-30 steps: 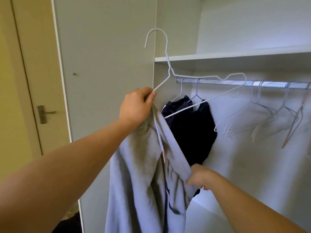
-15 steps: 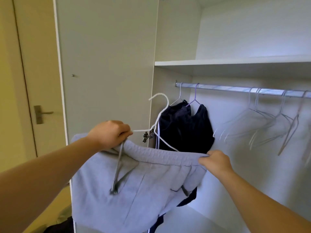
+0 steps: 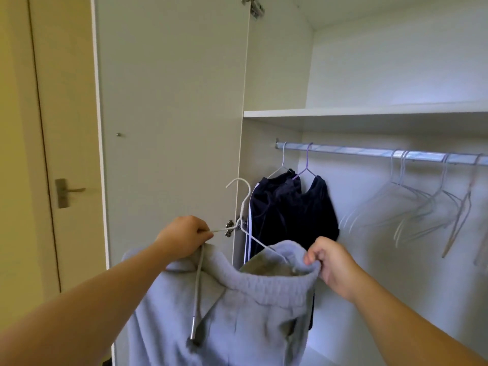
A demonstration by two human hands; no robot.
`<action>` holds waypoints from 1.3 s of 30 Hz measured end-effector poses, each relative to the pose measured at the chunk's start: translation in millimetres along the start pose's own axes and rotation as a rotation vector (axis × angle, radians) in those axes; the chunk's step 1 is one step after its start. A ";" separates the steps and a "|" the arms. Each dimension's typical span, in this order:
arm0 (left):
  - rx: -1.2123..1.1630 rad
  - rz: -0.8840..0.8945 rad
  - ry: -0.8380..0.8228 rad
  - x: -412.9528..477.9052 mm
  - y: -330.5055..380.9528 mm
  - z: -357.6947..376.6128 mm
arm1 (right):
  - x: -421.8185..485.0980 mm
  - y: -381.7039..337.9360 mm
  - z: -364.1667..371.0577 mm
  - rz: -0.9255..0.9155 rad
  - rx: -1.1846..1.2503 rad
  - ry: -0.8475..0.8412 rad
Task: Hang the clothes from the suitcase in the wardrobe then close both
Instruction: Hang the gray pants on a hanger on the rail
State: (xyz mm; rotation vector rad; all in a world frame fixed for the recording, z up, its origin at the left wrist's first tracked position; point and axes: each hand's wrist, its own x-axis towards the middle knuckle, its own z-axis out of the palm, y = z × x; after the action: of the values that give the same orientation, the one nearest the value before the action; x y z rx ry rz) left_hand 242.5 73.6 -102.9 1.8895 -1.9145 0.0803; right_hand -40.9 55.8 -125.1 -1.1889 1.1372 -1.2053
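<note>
I hold grey sweatpants (image 3: 237, 313) in front of the open wardrobe. My left hand (image 3: 184, 236) grips one end of a white wire hanger (image 3: 244, 207) together with the waistband's left side. My right hand (image 3: 327, 260) pinches the waistband's right side and holds it open. The hanger's right arm reaches down into the waistband, and its hook points up. A grey drawstring (image 3: 196, 299) dangles from the left. The suitcase is out of view.
Dark navy clothes (image 3: 290, 212) hang on two hangers at the left end of the metal rail (image 3: 369, 153). Several empty wire hangers (image 3: 422, 207) hang further right. A shelf (image 3: 369, 112) sits above the rail. The wardrobe door (image 3: 169, 114) stands open on the left, beside a room door (image 3: 68, 192).
The hanger came down from above the rail to chest height. My right hand moved up from the garment's lower edge to the waistband and now folds it over the hanger's arm.
</note>
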 end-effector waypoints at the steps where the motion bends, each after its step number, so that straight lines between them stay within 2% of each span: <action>1: -0.067 0.011 0.037 0.9 4.8 -2.2 | -0.1 0.8 0.7 0.000 -0.019 -0.013; 6: -0.278 0.141 0.174 -0.3 27.5 -17.7 | 0.5 -9.2 1.7 -0.152 -0.078 0.129; 9: -0.374 0.182 0.187 0.3 30.6 -23.0 | 2.1 -16.7 -1.4 -0.089 0.007 0.138; 10: -0.406 0.193 0.182 0.2 31.8 -23.3 | 4.8 -16.8 -4.2 -0.090 -0.113 0.135; 13: -0.503 0.207 0.164 -0.2 37.3 -25.3 | 2.1 -18.9 -14.6 -0.232 -0.884 0.242; 14: -0.517 0.210 0.155 -0.5 38.9 -26.1 | -1.8 -20.5 -15.5 -0.249 -1.067 0.297; 15: -0.523 0.213 0.143 -0.9 40.6 -26.6 | -4.4 -20.8 -17.2 -0.252 -1.121 0.316; 19: -0.646 0.206 0.131 -1.7 44.6 -27.6 | -2.8 -16.5 -15.0 -0.316 -0.903 0.157; 24: -0.886 0.137 0.104 -4.9 42.6 -14.0 | -2.2 -19.3 -10.2 -0.369 -0.995 0.155; 28: -1.321 -0.118 0.335 -1.0 41.6 -6.9 | -6.5 -13.1 -7.7 -0.336 -1.056 0.155; 29: -1.367 -0.148 0.379 1.8 44.2 -9.6 | -7.5 -10.6 -7.9 -0.333 -1.042 0.157; 31: -1.270 -0.091 0.417 6.2 55.6 -17.8 | -8.0 -5.1 -4.6 -0.331 -1.003 0.136; 33: -0.978 0.084 0.427 7.2 71.5 -24.1 | -8.8 -2.0 4.8 -0.352 -1.021 0.093; 35: -0.691 0.228 0.368 3.9 85.1 -23.2 | -9.2 -2.1 15.2 -0.379 -0.992 0.078; 39: -0.551 0.265 0.307 -0.2 75.4 -19.6 | -7.8 -3.6 14.7 -0.378 -0.797 0.156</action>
State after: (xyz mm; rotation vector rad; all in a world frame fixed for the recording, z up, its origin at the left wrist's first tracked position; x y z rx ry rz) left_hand 175.3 85.2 -65.4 1.1864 -1.7357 -0.0678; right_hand -26.7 64.2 -120.7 -2.0031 1.6380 -1.1591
